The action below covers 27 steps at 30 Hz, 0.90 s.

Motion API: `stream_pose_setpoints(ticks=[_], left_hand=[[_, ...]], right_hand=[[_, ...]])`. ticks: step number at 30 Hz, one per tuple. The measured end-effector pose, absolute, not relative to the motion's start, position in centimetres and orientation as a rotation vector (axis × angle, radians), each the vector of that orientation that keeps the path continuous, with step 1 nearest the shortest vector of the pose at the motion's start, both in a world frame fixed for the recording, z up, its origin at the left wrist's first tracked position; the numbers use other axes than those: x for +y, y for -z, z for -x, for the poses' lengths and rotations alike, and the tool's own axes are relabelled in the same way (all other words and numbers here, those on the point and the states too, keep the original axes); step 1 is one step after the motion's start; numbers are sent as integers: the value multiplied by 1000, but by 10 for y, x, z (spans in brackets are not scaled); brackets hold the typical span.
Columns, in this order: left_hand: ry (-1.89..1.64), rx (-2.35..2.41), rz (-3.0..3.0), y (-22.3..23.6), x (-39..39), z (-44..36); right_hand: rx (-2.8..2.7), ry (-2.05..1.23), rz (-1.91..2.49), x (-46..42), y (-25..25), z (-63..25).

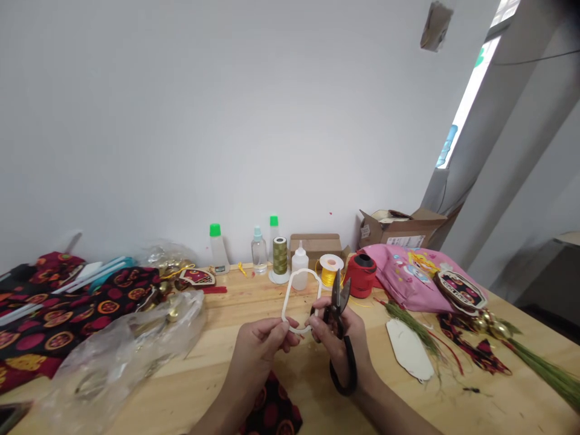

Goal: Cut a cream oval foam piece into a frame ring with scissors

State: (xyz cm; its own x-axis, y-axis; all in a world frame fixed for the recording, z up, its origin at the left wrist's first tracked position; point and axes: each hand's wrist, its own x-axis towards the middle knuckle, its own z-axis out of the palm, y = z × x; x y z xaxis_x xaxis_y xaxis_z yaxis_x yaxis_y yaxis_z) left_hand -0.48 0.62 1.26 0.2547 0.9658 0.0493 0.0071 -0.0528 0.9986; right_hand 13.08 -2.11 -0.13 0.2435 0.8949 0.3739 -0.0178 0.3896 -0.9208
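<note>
A thin white frame point(286, 300) with a scalloped outline is held up over the wooden table. My left hand point(267, 338) pinches its lower left corner between thumb and fingers. With black-handled scissors point(348, 368) in its grip, my right hand point(347, 338) also touches the frame's lower right side with thumb and fingertip. The scissor blades point upward, slightly apart, beside the frame. Dark patterned fabric point(274, 408) lies below my hands, partly hidden by my left forearm. A white scalloped plate point(409, 350) rests to the right of my right hand.
At the back stand a squeeze bottle point(299, 261), a green thread spool point(280, 255), a yellow thread spool point(330, 275) and a red thread cone point(361, 278). Plastic bags point(127, 338) and patterned cloth point(67, 308) cover the left. A pink bag point(408, 275) and green tassels point(544, 365) lie right.
</note>
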Motion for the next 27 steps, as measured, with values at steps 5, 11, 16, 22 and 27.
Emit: stream_pose_setpoints(ticks=[5, 11, 16, 22, 27], left_hand=[[-1011, 954, -1355, -8, 8, 5], [-985, 958, -1410, -9, 8, 4], [-986, 980, -1390, -10, 7, 2], [-986, 1055, -1445, -11, 9, 4], [-1000, 954, -1426, -6, 12, 7]], right_hand=[[-1174, -690, 1032, -21, 1, -133], [-1237, -521, 1084, -22, 0, -135], [-1468, -277, 1061, -26, -2, -134], [-1631, -244, 938, -28, -1, -134], [-1430, -311, 1099, -26, -3, -134]])
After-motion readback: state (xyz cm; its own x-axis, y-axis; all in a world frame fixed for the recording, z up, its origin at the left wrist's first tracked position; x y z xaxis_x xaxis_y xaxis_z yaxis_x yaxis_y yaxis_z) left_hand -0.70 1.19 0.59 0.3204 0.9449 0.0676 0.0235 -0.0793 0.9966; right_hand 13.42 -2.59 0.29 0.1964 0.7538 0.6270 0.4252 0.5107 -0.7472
